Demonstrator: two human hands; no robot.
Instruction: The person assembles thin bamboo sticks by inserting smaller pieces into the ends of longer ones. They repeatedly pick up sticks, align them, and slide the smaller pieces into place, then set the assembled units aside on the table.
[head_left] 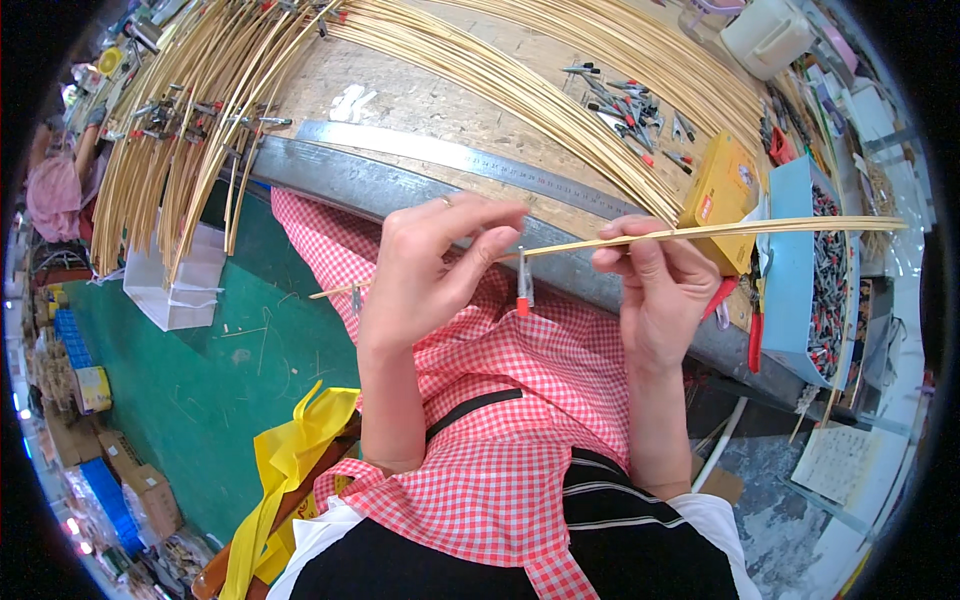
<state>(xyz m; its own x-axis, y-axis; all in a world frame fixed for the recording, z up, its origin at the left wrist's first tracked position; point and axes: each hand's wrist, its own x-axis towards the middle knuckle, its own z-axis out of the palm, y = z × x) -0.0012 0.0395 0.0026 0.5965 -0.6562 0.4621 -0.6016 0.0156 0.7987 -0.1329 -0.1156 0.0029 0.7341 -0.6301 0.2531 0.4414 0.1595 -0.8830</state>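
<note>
A bundle of thin bamboo strips (780, 228) stretches across in front of me, above my lap. My right hand (665, 275) pinches it between thumb and fingers, with the long end sticking out to the right. My left hand (430, 265) is curved over the strips' left part, its thumb and forefinger apart with nothing visible between them; its other fingers are hidden. Just right of that hand, a small metal clip with a red tip (523, 285) hangs from the strips. A second clip (356, 299) shows near their left end, beside my left wrist.
A steel ruler (470, 160) lies along the edge of the wooden workbench (400, 95). Bundles of clipped strips (190, 130) overhang at left; more strips (520, 95) cross the bench. Loose clips (630, 110), a yellow box (722, 185) and a blue box of clips (785, 290) stand right.
</note>
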